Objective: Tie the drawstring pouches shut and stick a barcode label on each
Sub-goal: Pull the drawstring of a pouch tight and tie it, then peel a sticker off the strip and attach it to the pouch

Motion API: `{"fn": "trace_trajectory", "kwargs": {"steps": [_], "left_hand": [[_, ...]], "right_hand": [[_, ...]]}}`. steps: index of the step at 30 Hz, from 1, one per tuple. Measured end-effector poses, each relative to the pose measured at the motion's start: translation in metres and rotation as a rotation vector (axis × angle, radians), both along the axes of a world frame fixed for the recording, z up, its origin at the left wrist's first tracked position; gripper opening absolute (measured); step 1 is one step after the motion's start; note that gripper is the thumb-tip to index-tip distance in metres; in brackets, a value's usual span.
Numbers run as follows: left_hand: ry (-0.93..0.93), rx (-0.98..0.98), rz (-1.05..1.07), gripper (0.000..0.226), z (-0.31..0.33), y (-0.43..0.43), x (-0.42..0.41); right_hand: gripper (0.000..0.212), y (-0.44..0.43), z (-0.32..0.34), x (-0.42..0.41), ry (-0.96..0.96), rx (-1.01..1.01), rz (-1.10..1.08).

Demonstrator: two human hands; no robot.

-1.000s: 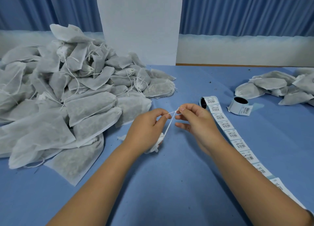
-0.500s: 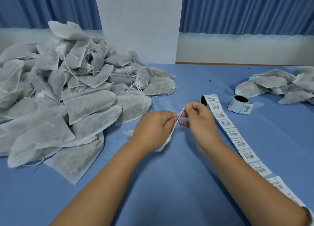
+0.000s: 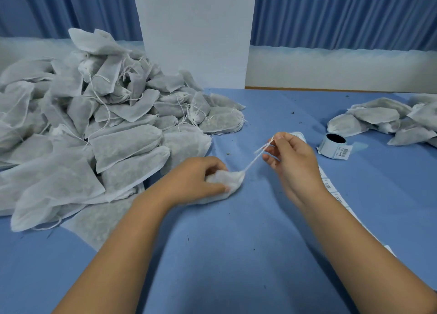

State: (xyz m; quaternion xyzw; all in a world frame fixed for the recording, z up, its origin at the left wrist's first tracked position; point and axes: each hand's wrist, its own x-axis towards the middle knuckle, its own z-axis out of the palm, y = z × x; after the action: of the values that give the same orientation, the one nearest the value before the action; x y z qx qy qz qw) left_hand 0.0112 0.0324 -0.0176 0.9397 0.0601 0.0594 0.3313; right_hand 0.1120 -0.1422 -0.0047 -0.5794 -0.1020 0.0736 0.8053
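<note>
My left hand (image 3: 196,180) grips a small white pouch (image 3: 228,180) by its gathered neck, low over the blue table. A thin white drawstring (image 3: 256,154) runs taut from the neck up and to the right. My right hand (image 3: 289,157) pinches the string's end between thumb and forefinger. A strip of barcode labels (image 3: 331,190) lies on the table behind my right forearm, mostly hidden by it. A small label roll (image 3: 334,145) stands just right of my right hand.
A big heap of white pouches (image 3: 94,129) fills the table's left side. A smaller pile of pouches (image 3: 387,122) lies at the far right. A white panel (image 3: 194,34) stands upright behind the blue table (image 3: 236,254), with blue curtains beyond.
My left hand has dropped and slid down to the pouch's neck. My right hand has drawn the string out to the right, so the hands are now apart and the string is taut.
</note>
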Motion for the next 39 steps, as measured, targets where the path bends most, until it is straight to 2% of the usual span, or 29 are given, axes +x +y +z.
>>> {"fn": "trace_trajectory", "kwargs": {"steps": [1, 3, 6, 11, 13, 15, 17, 19, 21, 24, 27, 29, 31, 33, 35, 39], "left_hand": [[-0.063, -0.01, 0.048, 0.017, 0.0, -0.002, 0.003], [-0.171, -0.09, 0.168, 0.027, 0.0, -0.009, 0.008], [-0.277, -0.432, 0.358, 0.032, 0.003, -0.018, 0.014], [-0.236, -0.979, 0.545, 0.029, 0.005, -0.03, 0.019], [-0.236, -1.092, 0.57, 0.028, 0.004, -0.033, 0.02], [-0.216, -1.095, 0.584, 0.028, -0.001, -0.035, 0.021], [-0.171, -1.147, 0.567, 0.038, -0.002, -0.037, 0.022], [-0.131, -1.331, 0.472, 0.049, -0.002, -0.037, 0.02], [-0.101, -1.464, 0.328, 0.048, 0.0, -0.036, 0.019], [-0.109, -1.334, 0.262, 0.023, -0.005, -0.037, 0.02], [-0.088, -1.312, 0.334, 0.018, -0.008, -0.041, 0.021], [-0.07, -1.296, 0.355, 0.017, -0.01, -0.043, 0.022], [-0.05, -1.276, 0.349, 0.018, -0.012, -0.049, 0.023], [-0.027, -1.269, 0.328, 0.02, -0.013, -0.055, 0.024], [-0.004, -1.278, 0.292, 0.019, -0.014, -0.062, 0.025], [0.06, -1.306, 0.225, 0.023, -0.014, -0.076, 0.026]], "right_hand": [[0.021, 0.0, 0.0, 0.0, -0.019, -0.001, -0.007], [0.018, 0.001, 0.0, -0.002, -0.09, -0.041, -0.03], [0.014, 0.004, -0.002, -0.011, -0.261, -0.131, -0.004], [0.017, 0.012, -0.012, -0.033, -0.637, -0.359, 0.11], [0.014, 0.013, -0.016, -0.038, -0.737, -0.42, 0.133], [0.009, 0.014, -0.02, -0.04, -0.772, -0.471, 0.134], [0.006, 0.014, -0.024, -0.041, -0.786, -0.535, 0.117], [0.006, 0.013, -0.026, -0.039, -0.768, -0.571, 0.104], [0.006, 0.012, -0.025, -0.036, -0.736, -0.585, 0.108], [0.017, 0.008, -0.02, -0.031, -0.696, -0.565, 0.194], [0.026, -0.002, -0.011, -0.02, -0.594, -0.599, 0.188], [0.023, -0.014, -0.007, -0.006, -0.56, -0.873, 0.053], [0.03, -0.028, -0.005, 0.007, -0.56, -1.291, -0.059], [0.033, -0.038, -0.003, 0.011, -0.486, -1.561, -0.086], [0.03, -0.041, -0.002, 0.011, -0.363, -1.64, -0.04], [0.024, -0.043, -0.004, 0.014, -0.278, -1.592, 0.122]]}}
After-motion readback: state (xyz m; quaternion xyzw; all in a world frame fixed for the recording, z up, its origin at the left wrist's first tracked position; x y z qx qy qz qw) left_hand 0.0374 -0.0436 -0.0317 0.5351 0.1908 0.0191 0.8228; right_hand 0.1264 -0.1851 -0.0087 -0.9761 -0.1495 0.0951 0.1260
